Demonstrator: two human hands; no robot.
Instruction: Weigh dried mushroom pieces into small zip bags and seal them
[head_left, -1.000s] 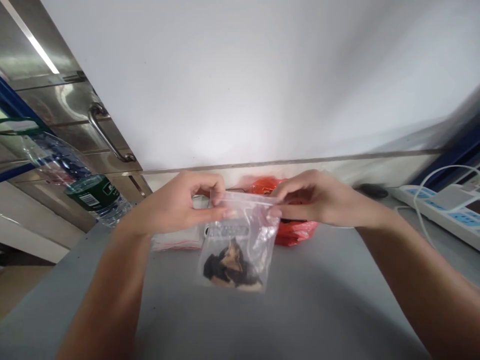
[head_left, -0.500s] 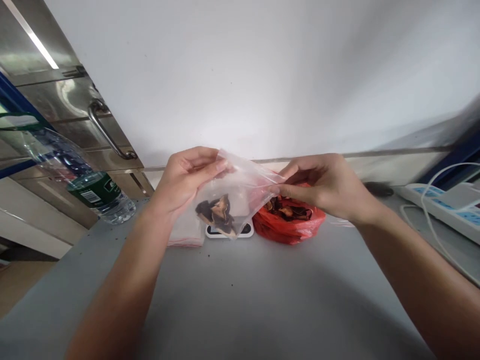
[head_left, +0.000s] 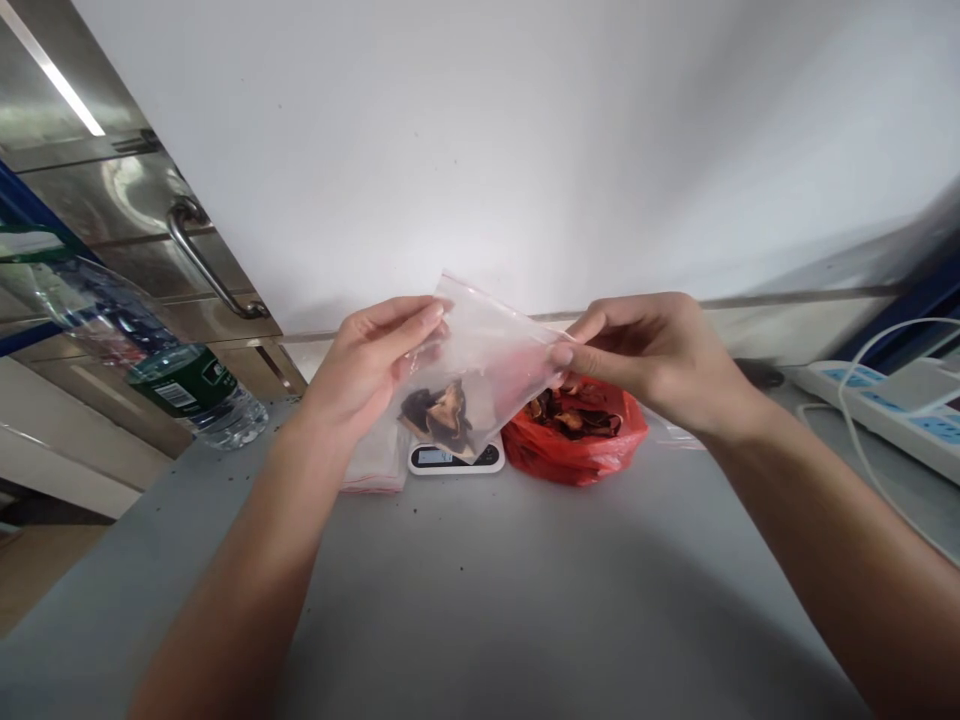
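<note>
Both my hands hold a small clear zip bag (head_left: pixel 480 365) up above the grey table (head_left: pixel 480 600). Dark dried pieces sit in its lower corner. My left hand (head_left: pixel 367 365) grips the bag's left edge with fingers closed on it. My right hand (head_left: pixel 652 355) pinches the bag's right corner. Below the bag stands a small white digital scale (head_left: pixel 454 457). A red plastic bag (head_left: pixel 577 440) holding more dark dried pieces lies under my right hand.
A stack of clear zip bags (head_left: pixel 375 465) lies left of the scale. A plastic water bottle (head_left: pixel 150 350) lies at the left, beside a steel cabinet with a handle (head_left: pixel 206 265). A white power strip (head_left: pixel 892 415) with cables sits at the right. A white wall stands behind.
The bag hung upright in front of me; I have lifted it, tilted it sideways and moved it back over the scale. The red bag's contents have come into view.
</note>
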